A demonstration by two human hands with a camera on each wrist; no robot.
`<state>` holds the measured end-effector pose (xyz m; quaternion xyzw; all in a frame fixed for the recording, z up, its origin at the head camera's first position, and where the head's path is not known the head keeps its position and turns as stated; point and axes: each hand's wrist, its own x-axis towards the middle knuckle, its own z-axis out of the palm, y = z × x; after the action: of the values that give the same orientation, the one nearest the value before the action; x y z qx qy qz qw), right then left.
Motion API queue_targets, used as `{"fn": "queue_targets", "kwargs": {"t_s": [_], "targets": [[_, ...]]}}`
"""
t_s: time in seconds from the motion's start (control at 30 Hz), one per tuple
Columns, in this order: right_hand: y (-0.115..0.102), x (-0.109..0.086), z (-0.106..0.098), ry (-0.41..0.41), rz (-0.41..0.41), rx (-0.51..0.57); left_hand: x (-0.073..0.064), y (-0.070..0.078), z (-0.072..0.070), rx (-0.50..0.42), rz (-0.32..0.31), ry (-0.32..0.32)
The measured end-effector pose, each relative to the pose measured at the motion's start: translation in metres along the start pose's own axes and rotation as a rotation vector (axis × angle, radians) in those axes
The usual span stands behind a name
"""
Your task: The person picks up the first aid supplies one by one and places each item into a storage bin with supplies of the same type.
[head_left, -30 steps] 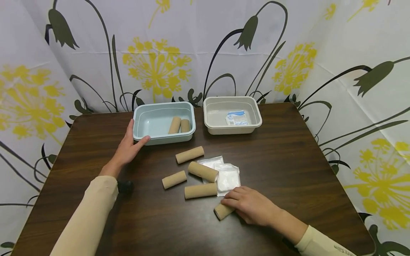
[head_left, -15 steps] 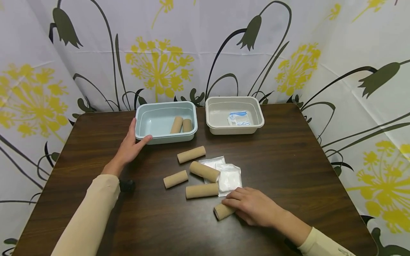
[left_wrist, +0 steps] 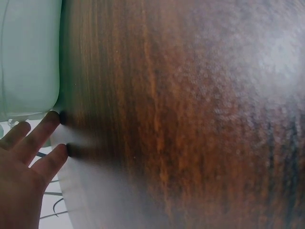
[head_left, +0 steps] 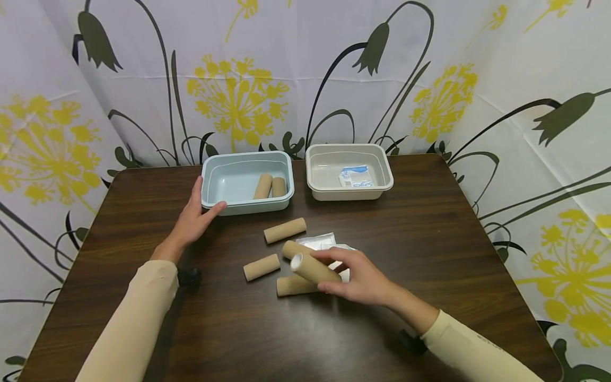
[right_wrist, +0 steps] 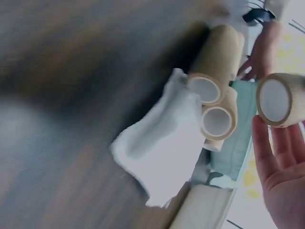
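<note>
My right hand (head_left: 365, 278) holds a tan bandage roll (head_left: 315, 269), pinched between thumb and fingers, raised and tilted above the pile. In the right wrist view, the white hollow core of this roll (right_wrist: 276, 100) shows. Beneath and beside it lie several more tan rolls (head_left: 285, 231) and white gauze packets (head_left: 317, 241), partly hidden by the hand. My left hand (head_left: 188, 223) rests at the left front corner of a pale blue bin (head_left: 245, 208), fingers straight along its side and thumb at the front rim. Two tan rolls (head_left: 263, 187) lie inside that bin.
Right of the blue bin stands a beige bin (head_left: 350, 195) with a white and blue packet (head_left: 356, 176) in it. Both bins sit near the far edge of a dark wooden table (head_left: 429, 239). A flower-patterned cloth (head_left: 305, 69) hangs behind.
My right hand has picked up the tan bandage roll from the table's near side and moved up and left over the pile. The left hand stays at the blue bin.
</note>
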<state>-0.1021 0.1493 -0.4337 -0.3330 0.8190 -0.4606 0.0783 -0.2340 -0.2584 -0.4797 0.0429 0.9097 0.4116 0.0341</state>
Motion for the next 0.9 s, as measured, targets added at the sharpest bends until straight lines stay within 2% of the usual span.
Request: {"fn": "queue_targets", "kwargs": {"t_s": [0.33, 0.47, 0.63, 0.9], "targets": [[0.016, 0.079, -0.001, 0.241, 0.365, 0.522, -0.004, 0.001, -0.001, -0.016, 0.011, -0.021], [0.016, 0.111, -0.002, 0.293, 0.474, 0.694, -0.003, 0.000, -0.001, -0.015, 0.007, -0.016], [0.015, 0.144, -0.002, 0.337, 0.521, 0.804, -0.001, -0.001, -0.001, -0.013, -0.004, 0.001], [0.012, 0.178, 0.003, 0.394, 0.562, 0.861, 0.001, -0.001, -0.001, 0.003, -0.013, 0.002]]}}
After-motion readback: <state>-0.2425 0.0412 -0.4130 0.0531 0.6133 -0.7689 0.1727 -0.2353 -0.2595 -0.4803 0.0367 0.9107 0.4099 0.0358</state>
